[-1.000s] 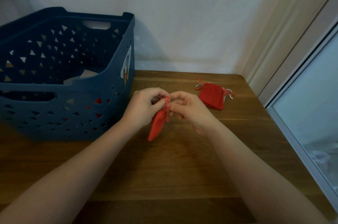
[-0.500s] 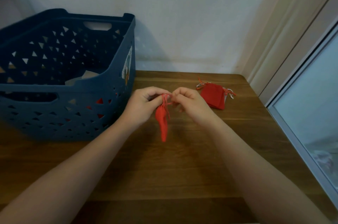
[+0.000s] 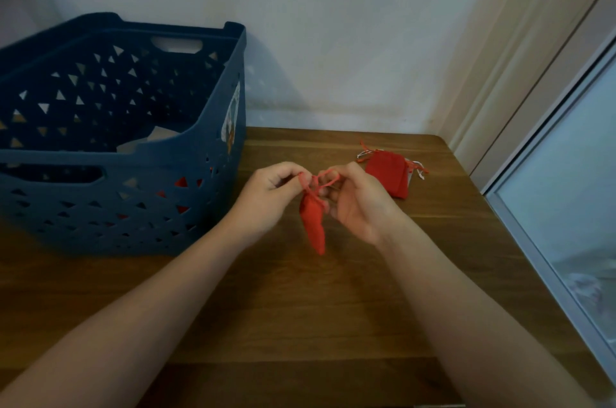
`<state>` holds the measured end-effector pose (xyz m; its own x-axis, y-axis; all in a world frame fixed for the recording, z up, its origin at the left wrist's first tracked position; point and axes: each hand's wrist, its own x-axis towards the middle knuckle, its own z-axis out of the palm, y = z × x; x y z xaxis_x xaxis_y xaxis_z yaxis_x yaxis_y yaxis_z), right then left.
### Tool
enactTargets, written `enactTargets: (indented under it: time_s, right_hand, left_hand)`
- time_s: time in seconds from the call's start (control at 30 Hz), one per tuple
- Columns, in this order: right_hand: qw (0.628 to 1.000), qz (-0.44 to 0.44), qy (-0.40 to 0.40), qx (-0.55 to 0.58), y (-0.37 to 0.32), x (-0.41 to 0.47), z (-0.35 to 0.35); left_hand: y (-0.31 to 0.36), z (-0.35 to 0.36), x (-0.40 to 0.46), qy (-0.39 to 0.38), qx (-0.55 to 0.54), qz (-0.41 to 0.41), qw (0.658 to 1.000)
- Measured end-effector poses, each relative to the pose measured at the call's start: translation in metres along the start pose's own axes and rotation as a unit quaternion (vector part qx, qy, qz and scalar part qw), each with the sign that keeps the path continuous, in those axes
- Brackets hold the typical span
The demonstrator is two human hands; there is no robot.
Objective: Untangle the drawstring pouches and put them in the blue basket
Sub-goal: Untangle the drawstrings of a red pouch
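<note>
Above the wooden table (image 3: 300, 307), the left hand (image 3: 270, 194) and the right hand (image 3: 358, 204) each pinch the red drawstring (image 3: 321, 182) of a small red pouch (image 3: 313, 224), fingers curled around the cord, and the pouch hangs below them, clear of the table. Another red pouch (image 3: 388, 174) lies on the table beyond the right hand. The blue basket (image 3: 140, 207) stands to the left, red showing through its holes.

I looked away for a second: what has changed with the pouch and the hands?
The hands have drawn slightly apart, opening the red pouch's drawstring into a loop; the pouch swung from slanted to hanging down. Both hands still pinch the string. Blue basket and the other pouches unmoved.
</note>
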<state>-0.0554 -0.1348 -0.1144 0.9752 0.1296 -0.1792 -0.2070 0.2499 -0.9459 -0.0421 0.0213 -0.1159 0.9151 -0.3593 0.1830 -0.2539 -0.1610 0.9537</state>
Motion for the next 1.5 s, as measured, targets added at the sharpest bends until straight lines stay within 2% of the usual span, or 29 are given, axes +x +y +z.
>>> enactTargets:
  time_s: [0.07, 0.1, 0.13, 0.17, 0.2, 0.23, 0.27, 0.3, 0.33, 0.37, 0.4, 0.43, 0.47, 0.5, 0.57, 0.67, 0.73, 0.8, 0.83, 0.9, 1.0, 1.07, 1.13, 1.2, 1.27, 1.33, 1.4, 1.5]
  right_hand:
    - [1.000, -0.005, 0.020, -0.002, -0.001, 0.002, 0.003]
    - [0.994, -0.053, 0.035, -0.092, 0.001, 0.003, 0.003]
    - [0.957, -0.140, 0.057, -0.248, 0.004, 0.003, 0.000]
    - [0.862, -0.234, 0.069, -0.445, 0.005, 0.005, -0.005]
    - [0.729, -0.318, 0.087, -0.600, 0.006, 0.008, -0.012]
    - [0.628, -0.368, 0.079, -0.681, 0.003, 0.009, -0.016]
    - [0.598, -0.354, 0.052, -0.717, -0.002, 0.007, -0.017]
    - [0.625, -0.322, 0.029, -0.711, -0.005, 0.005, -0.017]
    - [0.682, -0.271, 0.012, -0.680, -0.003, 0.007, -0.020]
    - [0.764, -0.207, 0.003, -0.611, -0.004, 0.008, -0.020]
    - [0.855, -0.157, 0.004, -0.494, -0.003, 0.007, -0.020]
    - [0.930, -0.119, 0.017, -0.348, -0.002, 0.007, -0.018]
    - [0.975, -0.097, 0.025, -0.200, 0.000, 0.007, -0.016]
    - [0.994, -0.081, 0.016, -0.071, 0.002, 0.006, -0.014]
    - [0.991, -0.059, -0.019, 0.118, 0.006, 0.002, -0.011]
    - [0.948, -0.044, -0.026, 0.314, 0.007, -0.003, -0.005]
    - [0.921, -0.041, 0.011, 0.388, 0.007, -0.002, -0.001]
    - [0.899, -0.025, 0.050, 0.435, 0.009, 0.000, 0.000]
    - [0.890, -0.015, 0.067, 0.450, 0.010, 0.001, -0.002]
    - [0.892, -0.001, 0.100, 0.441, 0.011, 0.004, -0.005]
    - [0.927, 0.004, 0.132, 0.351, 0.007, 0.005, -0.006]
    - [0.961, 0.000, 0.150, 0.231, 0.005, 0.004, -0.004]
    - [0.984, -0.017, 0.152, 0.094, 0.005, 0.001, -0.002]
    - [0.990, -0.035, 0.135, -0.014, 0.003, -0.003, 0.002]
    - [0.985, -0.057, 0.116, -0.117, -0.001, -0.007, 0.007]
    - [0.968, -0.096, 0.096, -0.210, -0.004, -0.009, 0.009]
    - [0.941, -0.136, 0.081, -0.300, -0.005, -0.007, 0.008]
    - [0.891, -0.174, 0.071, -0.413, -0.004, -0.003, 0.008]
  left_hand:
    - [0.001, 0.002, -0.001, -0.022, -0.022, -0.018, 0.999]
    - [0.001, 0.002, -0.001, -0.027, -0.028, -0.027, 0.999]
    - [0.002, 0.002, -0.001, -0.027, -0.034, -0.040, 0.998]
    - [0.003, 0.001, -0.001, -0.023, -0.038, -0.055, 0.997]
    - [0.003, 0.000, -0.001, -0.017, -0.041, -0.071, 0.996]
    - [0.002, -0.001, -0.002, -0.012, -0.034, -0.084, 0.996]
    - [0.001, -0.002, -0.003, -0.008, -0.015, -0.092, 0.996]
    - [-0.001, -0.002, -0.003, -0.006, 0.013, -0.094, 0.996]
    - [-0.003, -0.001, -0.003, -0.003, 0.036, -0.093, 0.995]
    - [-0.004, -0.001, -0.004, 0.002, 0.048, -0.091, 0.995]
    - [-0.004, -0.001, -0.003, 0.008, 0.047, -0.091, 0.995]
    - [-0.005, -0.001, -0.003, 0.016, 0.037, -0.089, 0.995]
    - [-0.004, -0.001, -0.002, 0.024, 0.022, -0.088, 0.996]
    - [-0.003, 0.000, -0.002, 0.033, 0.004, -0.087, 0.996]
    - [-0.001, 0.002, -0.003, 0.051, -0.037, -0.096, 0.993]
    - [0.000, 0.004, -0.002, 0.069, -0.114, -0.126, 0.983]
    - [0.001, 0.004, -0.002, 0.064, -0.232, -0.170, 0.956]
    - [0.004, 0.006, -0.002, 0.062, -0.368, -0.223, 0.900]
    - [0.004, 0.006, -0.003, 0.064, -0.399, -0.245, 0.882]
    - [0.003, 0.008, -0.006, 0.058, -0.390, -0.264, 0.880]
    - [0.002, 0.009, -0.006, 0.037, -0.382, -0.266, 0.884]
    - [0.002, 0.008, -0.006, 0.041, -0.353, -0.281, 0.892]
    - [0.000, 0.009, -0.005, 0.046, -0.302, -0.266, 0.914]
    - [0.001, 0.009, -0.004, 0.048, -0.223, -0.226, 0.947]
    - [0.002, 0.007, -0.004, 0.061, -0.130, -0.185, 0.972]
    - [0.005, 0.006, -0.004, 0.074, -0.078, -0.154, 0.982]
    - [0.008, 0.006, -0.004, 0.086, -0.072, -0.129, 0.985]
    - [0.007, 0.005, -0.004, 0.070, -0.120, -0.116, 0.983]
